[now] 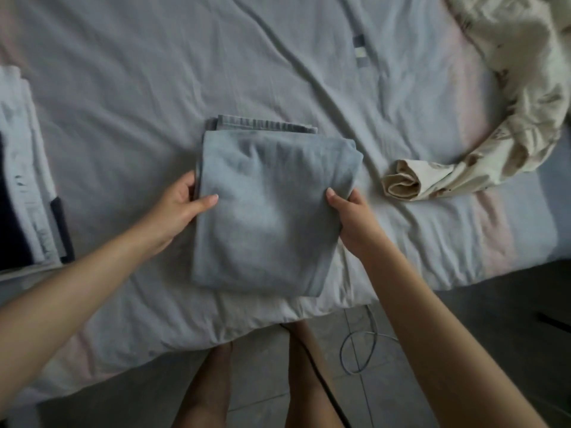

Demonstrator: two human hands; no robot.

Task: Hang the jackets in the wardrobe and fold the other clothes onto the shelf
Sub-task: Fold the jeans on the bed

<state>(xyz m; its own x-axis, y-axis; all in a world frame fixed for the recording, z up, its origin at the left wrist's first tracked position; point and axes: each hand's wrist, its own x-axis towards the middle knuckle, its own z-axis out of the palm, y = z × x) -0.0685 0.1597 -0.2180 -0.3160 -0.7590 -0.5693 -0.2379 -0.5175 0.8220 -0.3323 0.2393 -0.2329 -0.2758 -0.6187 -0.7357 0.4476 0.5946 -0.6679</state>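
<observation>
Rumpled pale bedsheet (148, 97) fills the view, bed edge toward the tiled floor (265, 375), and right in the middle lies a folded grey garment (265, 211), a neat rectangle with its ribbed hem (265, 124) peeking out at the far side. Left hand (182, 208) has the left edge, thumb on top and fingers tucked beneath; right hand (352, 217) pinches the right edge the same way. Both hands are clamped on the cloth, one on each side.

This looks like the lift, the fold apparently done and the bundle ready to travel to the shelf, which is out of view. To do it well, slide the fingers further under so the layers rest on the palms and the middle does not sag. Keep the thumbs pressing down lightly, raise both sides together, and hold it level; tip one side and the inner folds could slip out. That loose hem at the back is the part to watch.

Off to the right a cream patterned garment (482, 149) sprawls unfolded, one end rolled up near the grey bundle. At the left edge sits a white and dark stack of cloth (27, 186); what it is I cannot tell.
</observation>
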